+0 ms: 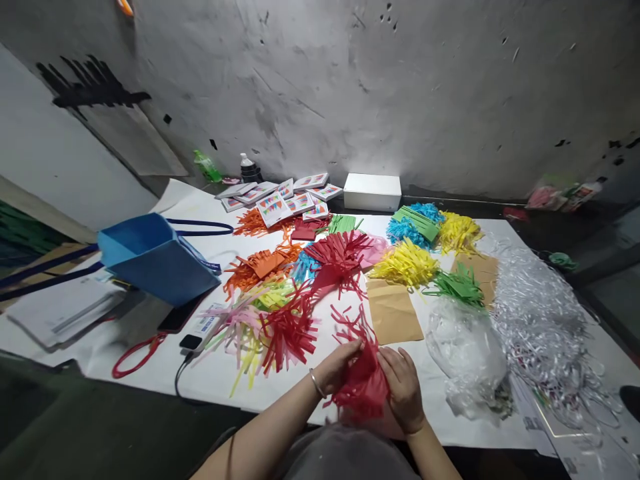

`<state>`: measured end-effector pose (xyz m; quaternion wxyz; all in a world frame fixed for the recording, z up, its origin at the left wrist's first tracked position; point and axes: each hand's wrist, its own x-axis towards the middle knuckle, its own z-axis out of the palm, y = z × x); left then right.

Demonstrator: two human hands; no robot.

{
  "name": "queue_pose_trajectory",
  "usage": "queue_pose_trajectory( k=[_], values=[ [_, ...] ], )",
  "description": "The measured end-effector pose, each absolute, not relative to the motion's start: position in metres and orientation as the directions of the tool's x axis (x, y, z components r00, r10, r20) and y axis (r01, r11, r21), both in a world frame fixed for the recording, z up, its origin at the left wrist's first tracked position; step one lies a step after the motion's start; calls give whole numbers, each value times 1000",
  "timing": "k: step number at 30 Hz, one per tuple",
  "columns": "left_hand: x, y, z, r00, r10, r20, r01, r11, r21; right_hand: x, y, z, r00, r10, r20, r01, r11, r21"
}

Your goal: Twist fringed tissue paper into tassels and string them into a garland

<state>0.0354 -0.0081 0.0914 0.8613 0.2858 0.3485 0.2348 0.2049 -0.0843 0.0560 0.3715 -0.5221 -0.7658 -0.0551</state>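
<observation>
Close to my body at the table's front edge, a red fringed tissue-paper piece (367, 380) is stretched between both hands. My left hand (340, 367) pinches its left side, with a bangle on the wrist. Along the right side of the paper, my right hand (403, 387) is closed on it with bent fingers. Thin cut strips stick out above and below my left hand. Just beyond lie a larger red tassel bundle (337, 257) and another red fringe bundle (290, 333). A brown paper sheet (395, 310) lies flat beyond my right hand.
Orange (263, 267), yellow (407, 263) and green fringes (460, 287) cover the table's middle. Printed packs (275, 207) and a white box (373, 193) stand by the wall. At right are clear plastic bags (465, 347) and silvery strands (540, 320); at left, a blue bag (155, 260) and red-handled scissors (137, 357).
</observation>
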Motion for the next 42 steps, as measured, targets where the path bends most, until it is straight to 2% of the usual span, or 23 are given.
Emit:
queue_pose_trajectory(
  k=[3,5,7,9,11,13,16,18,20,21,22,24,26,30,33,35,37,39,40,41,42],
  values=[
    [53,-24,92,813,343,-471,-117,888,446,232,-84,52,-147,762,630,892,378,-248],
    [66,-31,89,883,206,-423,-22,916,401,257,-89,54,-104,754,648,921,319,-223],
    [75,-32,85,902,206,-380,-10,889,457,280,-99,57,-61,727,684,946,261,-193],
    [75,-25,79,884,277,-376,-7,813,582,291,-110,53,-55,705,707,958,238,-162],
    [63,-12,71,790,417,-450,103,633,768,284,-117,41,-103,734,672,952,267,-146],
    [41,2,62,610,619,-495,307,391,867,261,-117,20,-180,786,592,928,336,-163],
    [4,11,50,411,802,-433,437,243,866,213,-108,-15,-236,810,537,889,404,-218],
    [-11,4,43,374,871,-317,479,111,871,188,-103,-33,-229,829,510,884,397,-248],
    [-15,-12,34,491,863,-116,554,-207,806,175,-100,-43,-227,846,483,878,392,-274],
    [-13,-21,28,591,806,-32,567,-388,727,174,-99,-46,-231,850,473,871,397,-288],
    [-10,-30,22,685,728,17,558,-540,630,175,-100,-47,-238,853,464,863,405,-302],
    [-1,-41,8,765,643,14,553,-669,497,183,-102,-46,-248,862,442,847,415,-333],
    [4,-43,-3,741,671,-12,605,-660,446,190,-104,-43,-242,878,412,839,403,-366],
    [2,-27,-11,732,681,-26,619,-648,444,191,-101,-35,-203,918,341,849,338,-405],
    [-1,-18,-10,763,646,-26,584,-671,457,186,-94,-30,-167,954,250,892,254,-373],
    [-1,-17,-11,768,640,-26,577,-673,462,189,-90,-27,-52,976,211,937,121,-327],
    [0,-18,-12,761,648,-25,581,-664,470,198,-91,-25,148,960,236,949,-71,-306],
    [1,-20,-14,751,660,-27,588,-648,484,210,-94,-20,358,880,313,907,-249,-339],
    [1,-21,-15,746,665,-30,590,-640,493,214,-96,-18,403,845,352,890,-272,-365],
    [2,-22,-15,742,669,-34,592,-631,501,215,-98,-15,379,843,380,895,-230,-382],
    [3,-23,-15,738,673,-39,594,-622,510,214,-100,-13,282,877,388,915,-124,-385]
  ],
)
